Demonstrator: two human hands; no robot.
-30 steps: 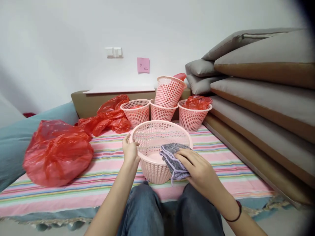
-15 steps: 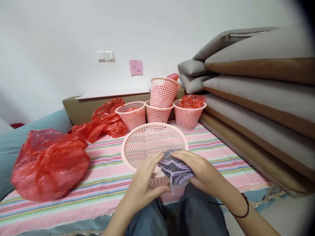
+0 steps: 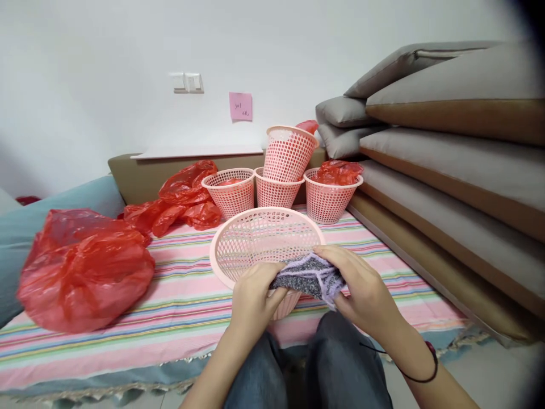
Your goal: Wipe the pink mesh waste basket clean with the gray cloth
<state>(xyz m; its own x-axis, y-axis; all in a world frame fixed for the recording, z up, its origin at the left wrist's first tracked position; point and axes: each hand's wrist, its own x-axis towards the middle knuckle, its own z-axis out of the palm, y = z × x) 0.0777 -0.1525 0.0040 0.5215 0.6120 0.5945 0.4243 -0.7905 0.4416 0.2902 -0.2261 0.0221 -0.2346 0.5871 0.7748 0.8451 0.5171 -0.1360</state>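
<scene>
Behind the cloth (image 3: 304,283) — large basket (image 3: 264,241), rightmost basket (image 3: 326,203) with red plastic (image 3: 339,172).

Bright, soft light glints off the large red bag (image 3: 87,272); blurry darkness rims the right edge.

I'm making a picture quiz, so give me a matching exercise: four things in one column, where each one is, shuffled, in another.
Things:
1. Cloth
2. Note
3. Cushions
4. Highest basket

Places:
A. Tilted, partly inside another basket
B. Stacked at the right
C. Between left hand and right hand
D. Stuck on the wall

Pairs: 1-C, 2-D, 3-B, 4-A
</scene>
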